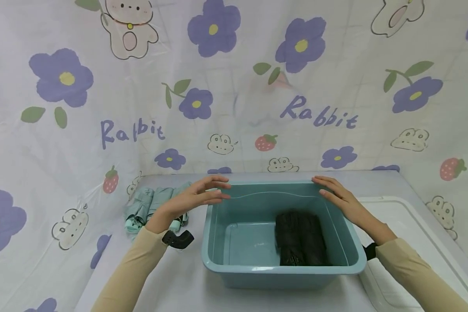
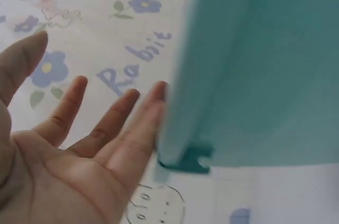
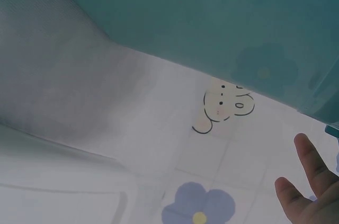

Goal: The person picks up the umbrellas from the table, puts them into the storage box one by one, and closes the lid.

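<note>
Head view — hands (image 1: 199, 196) (image 1: 345, 203) flank bin (image 1: 284, 270) (black bundles (image 1: 290, 236) inside).

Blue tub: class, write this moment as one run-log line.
blue tub: black bundles inside, right; left hand: near tub's left side; right hand: near tub's right side; pale-green bundles: outside, left; white panel: outside, right

In the head view, the left hand (image 1: 191, 196) partly hides the pale bundles (image 1: 161, 199) at eight o'clock; the tub (image 1: 277, 279) conceals the near ends of the blurred black bundles (image 1: 290, 234) at five; the white lid (image 1: 405, 223) at four runs off below. The right wrist view crops the right hand (image 3: 319, 195) at four.
</note>
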